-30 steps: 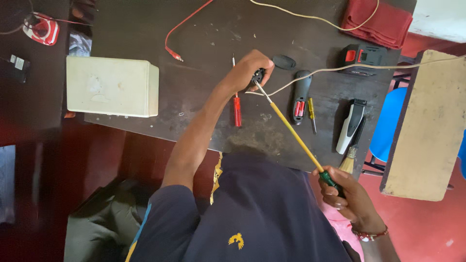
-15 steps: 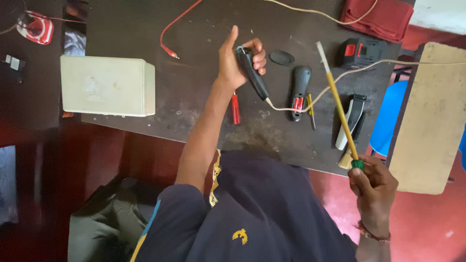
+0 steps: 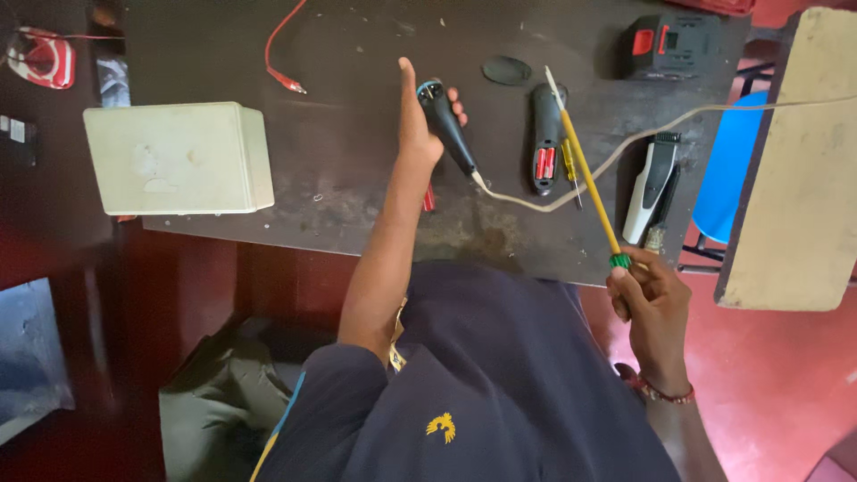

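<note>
Left hand point(image 3: 418, 125) grips a black corded handpiece point(image 3: 446, 129) lifted over the bench point(image 3: 357, 178), cord end down for access. Right hand point(image 3: 647, 303) closed on a long yellow screwdriver point(image 3: 585, 170) by its green end, tip angled away over the opened black clipper point(image 3: 544, 138).

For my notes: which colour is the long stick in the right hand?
Yellow stick, green near the right hand; head view.

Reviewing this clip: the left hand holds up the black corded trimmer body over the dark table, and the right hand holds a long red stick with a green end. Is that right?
Not quite. In the head view the stick in the right hand is yellow, not red, with a green end at the hand. The rest stands: the left hand holds up the black corded trimmer body over the dark table.
</note>
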